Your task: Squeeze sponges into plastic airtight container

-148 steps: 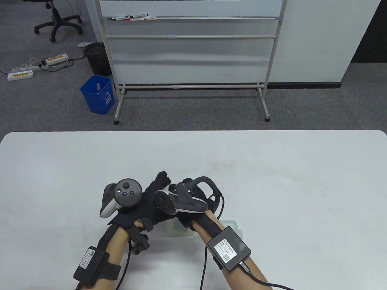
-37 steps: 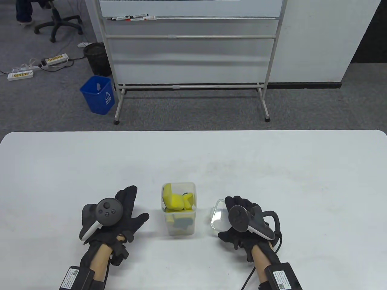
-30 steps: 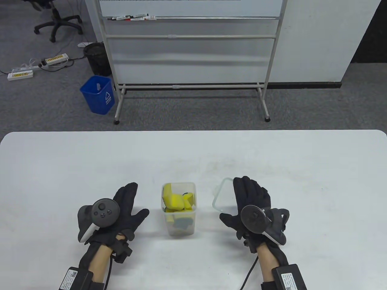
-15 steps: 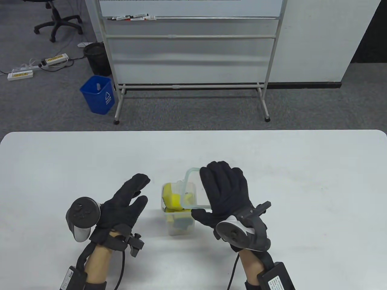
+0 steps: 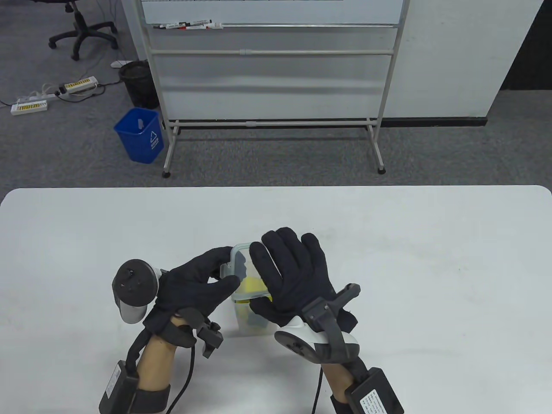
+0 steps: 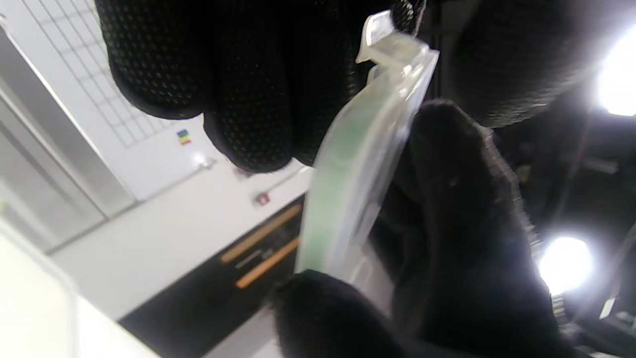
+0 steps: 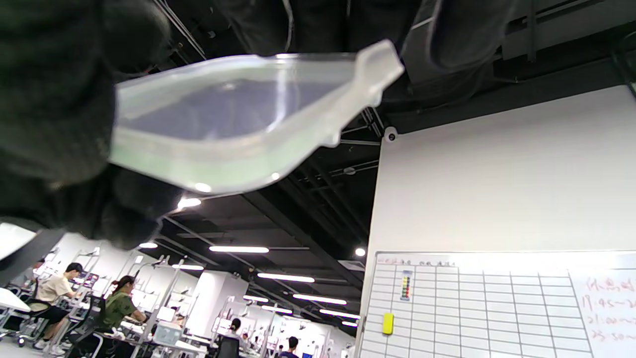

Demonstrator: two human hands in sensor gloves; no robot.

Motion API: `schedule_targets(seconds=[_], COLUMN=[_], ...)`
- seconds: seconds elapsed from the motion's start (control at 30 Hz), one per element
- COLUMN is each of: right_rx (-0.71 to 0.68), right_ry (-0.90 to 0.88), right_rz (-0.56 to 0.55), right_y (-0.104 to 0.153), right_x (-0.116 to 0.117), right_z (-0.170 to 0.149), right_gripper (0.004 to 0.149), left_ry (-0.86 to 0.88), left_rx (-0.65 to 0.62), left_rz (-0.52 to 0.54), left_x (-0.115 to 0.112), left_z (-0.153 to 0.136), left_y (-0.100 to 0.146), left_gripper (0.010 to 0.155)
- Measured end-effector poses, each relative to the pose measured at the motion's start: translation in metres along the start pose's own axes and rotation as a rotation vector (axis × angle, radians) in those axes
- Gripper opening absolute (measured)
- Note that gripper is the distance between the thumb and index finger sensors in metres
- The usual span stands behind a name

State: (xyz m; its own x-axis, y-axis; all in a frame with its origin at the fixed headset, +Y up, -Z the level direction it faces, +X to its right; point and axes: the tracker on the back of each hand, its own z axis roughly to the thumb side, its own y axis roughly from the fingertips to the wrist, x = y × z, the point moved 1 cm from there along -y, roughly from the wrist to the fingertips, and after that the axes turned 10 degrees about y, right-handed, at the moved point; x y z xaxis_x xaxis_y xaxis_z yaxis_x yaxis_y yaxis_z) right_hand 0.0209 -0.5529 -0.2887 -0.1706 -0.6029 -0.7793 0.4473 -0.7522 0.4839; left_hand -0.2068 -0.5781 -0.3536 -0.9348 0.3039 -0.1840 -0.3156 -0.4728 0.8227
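Nearest the viewer, both forearms enter from the bottom edge of the table view, each carrying a black sensor box strapped at the wrist. The right hand (image 5: 293, 276) lies flat, fingers together and extended, its palm resting on top of the clear lid (image 5: 236, 269), which sits over the mouth of the plastic container (image 5: 254, 317). The left hand (image 5: 196, 284) meets the lid from the left: its fingers curl over the lid's far corner and its thumb reaches the near edge, so that it pinches the lid's left rim. In the left wrist view the lid (image 6: 357, 164) appears edge-on, showing a green seal strip and a clear tab, held between the fingers (image 6: 258, 84) above and the thumb below. In the right wrist view the lid (image 7: 238, 124) is seen from beneath, against the dark glove. The container stands upright on the white table (image 5: 431, 267), near its front edge and slightly left of centre; yellow sponges (image 5: 252, 285) show through the lid and wall. Whether the lid is fully seated cannot be told. Beyond the table lies grey carpet with a blue bin (image 5: 139, 134), a black bin (image 5: 137, 83), a whiteboard stand (image 5: 271, 64) and, farthest left, an office chair (image 5: 82, 30).
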Motion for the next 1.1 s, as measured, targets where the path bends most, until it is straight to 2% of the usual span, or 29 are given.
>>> schedule_targets(seconds=[0.07, 0.13, 0.2, 0.27, 0.3, 0.33, 0.37, 0.43, 0.47, 0.5, 0.53, 0.6, 0.7, 0.83, 1.1], right_rx=[0.004, 0.035, 0.157, 0.345, 0.465, 0.612, 0.651, 0.652, 0.651, 0.685, 0.724, 0.778, 0.782, 0.864, 0.920], right_ry=[0.019, -0.078, -0.294, -0.546, -0.659, -0.795, -0.927, -1.117, -1.205, -1.273, -1.297, -1.252, -1.052, -1.014, -0.968], right_rz=[0.043, 0.130, 0.145, 0.142, 0.161, 0.234, 0.345, 0.483, 0.509, 0.488, 0.462, 0.433, 0.432, 0.382, 0.388], right_y=[0.000, -0.002, 0.000, 0.007, 0.011, 0.018, 0.023, 0.030, 0.032, 0.033, 0.033, 0.033, 0.032, 0.034, 0.044], right_x=[0.006, 0.012, 0.020, 0.032, 0.040, 0.052, 0.065, 0.084, 0.092, 0.098, 0.102, 0.103, 0.102, 0.104, 0.115], right_z=[-0.001, -0.007, -0.025, -0.045, -0.053, -0.063, -0.067, -0.070, -0.069, -0.068, -0.067, -0.064, -0.059, -0.057, -0.057], right_gripper=[0.114, 0.113, 0.107, 0.103, 0.098, 0.094, 0.092, 0.090, 0.085, 0.076, 0.066, 0.060, 0.060, 0.058, 0.058], left_ry=[0.070, 0.141, 0.201, 0.215, 0.232, 0.262, 0.289, 0.358, 0.375, 0.365, 0.349, 0.324, 0.158, -0.072, -0.215], left_rx=[0.032, 0.040, 0.060, 0.070, 0.078, 0.086, 0.091, 0.123, 0.148, 0.178, 0.212, 0.281, 0.353, 0.426, 0.465], left_rz=[0.008, 0.016, 0.043, 0.025, 0.024, 0.018, 0.011, 0.019, 0.019, 0.025, 0.032, 0.037, 0.119, 0.161, 0.163], left_x=[-0.001, 0.001, 0.006, 0.011, 0.013, 0.014, 0.014, 0.013, 0.012, 0.011, 0.012, 0.013, 0.024, 0.032, 0.019], left_z=[-0.009, -0.016, -0.021, -0.026, -0.029, -0.032, -0.035, -0.043, -0.047, -0.052, -0.056, -0.063, -0.065, -0.064, -0.074], left_y=[-0.003, -0.003, -0.002, -0.001, -0.001, -0.002, -0.002, -0.002, -0.002, -0.001, 0.000, 0.002, 0.006, 0.009, 0.007], left_gripper=[0.052, 0.051, 0.051, 0.051, 0.050, 0.050, 0.050, 0.050, 0.050, 0.050, 0.051, 0.051, 0.051, 0.052, 0.056])
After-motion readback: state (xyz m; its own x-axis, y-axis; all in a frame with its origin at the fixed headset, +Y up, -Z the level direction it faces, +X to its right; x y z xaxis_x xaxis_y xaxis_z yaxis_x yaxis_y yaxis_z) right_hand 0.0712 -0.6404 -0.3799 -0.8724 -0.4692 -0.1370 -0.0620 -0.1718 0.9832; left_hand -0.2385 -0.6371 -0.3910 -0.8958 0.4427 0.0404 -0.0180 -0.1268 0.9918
